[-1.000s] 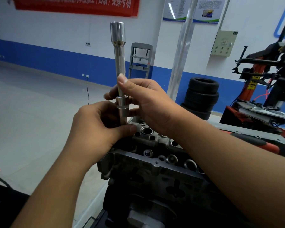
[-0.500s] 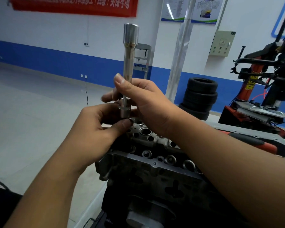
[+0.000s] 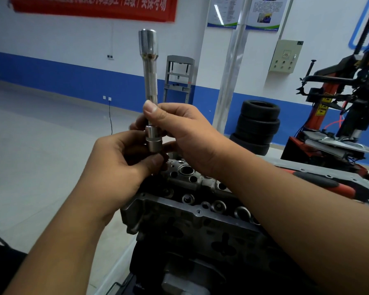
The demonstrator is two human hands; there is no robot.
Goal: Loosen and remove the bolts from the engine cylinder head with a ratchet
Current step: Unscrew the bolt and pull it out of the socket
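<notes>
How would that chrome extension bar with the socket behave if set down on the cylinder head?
The extension bar is round, polished metal, so it would likely roll or slide off the uneven cylinder head. It looks rigid and fairly heavy. Its knurled band probably aids the right hand's grip.

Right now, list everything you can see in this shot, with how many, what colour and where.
extension bar: one, silver, upright at centre, above the engine
socket: one, silver, on the bar's lower end
cylinder head: one, grey metal, lower centre
tyres: one stack, black, by the far wall
tyre changer: one, red and black, right
banner: one, red, top of wall
posters: two, white and blue, on the wall
control box: one, beige, on the wall
left hand: one, fingers under the socket
right hand: one, grip pinching the bar
</notes>
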